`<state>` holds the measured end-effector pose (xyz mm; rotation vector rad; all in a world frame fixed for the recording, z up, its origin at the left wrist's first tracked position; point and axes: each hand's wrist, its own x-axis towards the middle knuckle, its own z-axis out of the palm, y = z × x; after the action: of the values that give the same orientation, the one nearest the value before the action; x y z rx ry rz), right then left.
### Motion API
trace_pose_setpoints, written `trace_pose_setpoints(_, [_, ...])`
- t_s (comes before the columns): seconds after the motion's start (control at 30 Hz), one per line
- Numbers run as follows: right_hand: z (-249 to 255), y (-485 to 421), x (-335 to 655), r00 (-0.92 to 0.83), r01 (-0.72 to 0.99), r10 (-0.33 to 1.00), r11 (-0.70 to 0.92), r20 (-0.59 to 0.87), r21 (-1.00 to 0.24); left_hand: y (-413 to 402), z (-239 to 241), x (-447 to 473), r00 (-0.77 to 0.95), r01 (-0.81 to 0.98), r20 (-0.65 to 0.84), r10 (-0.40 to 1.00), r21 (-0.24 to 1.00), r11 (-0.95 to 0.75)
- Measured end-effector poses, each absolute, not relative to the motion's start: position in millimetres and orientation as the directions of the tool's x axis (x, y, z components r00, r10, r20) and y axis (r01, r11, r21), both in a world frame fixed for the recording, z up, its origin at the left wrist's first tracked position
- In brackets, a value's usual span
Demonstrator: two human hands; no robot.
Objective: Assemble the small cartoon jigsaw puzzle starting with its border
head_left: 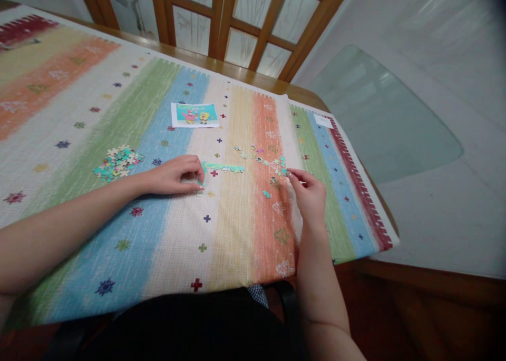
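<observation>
My left hand (177, 174) is closed in a pinch at the left end of a joined strip of jigsaw puzzle (225, 167). A small puzzle piece shows at its fingertips, partly hidden by them. At the right, my right hand (310, 195) has thumb and forefinger together on a teal puzzle piece (283, 172), at the edge of a loose group of puzzle pieces (259, 158). One single teal piece (266, 194) lies apart, nearer to me. Left of my left hand is a heaped pile of puzzle pieces (117, 163).
A printed cartoon picture (195, 115) lies behind the strip. A small white paper (323, 120) is near the far right corner. The striped tablecloth (233, 234) covers the table, whose right edge borders a pale wall (435, 213). Wooden glazed doors (221, 21) stand beyond.
</observation>
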<state>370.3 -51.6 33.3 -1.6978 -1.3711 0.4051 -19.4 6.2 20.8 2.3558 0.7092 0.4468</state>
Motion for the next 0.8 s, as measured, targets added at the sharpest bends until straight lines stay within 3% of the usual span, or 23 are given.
trace_pose_setpoints(0.6, [9,-36,390,0.344,0.683,0.901,-0.048,0.263,-0.729,8,12,-19,0.82,0.421,0.111,0.561,0.546,-0.724])
trace_pose_setpoints(0.8, [-2,-29,367,0.225,0.72,0.934,0.032,0.277,-0.693,8,13,-19,0.82,0.441,0.089,0.566,0.531,-0.723])
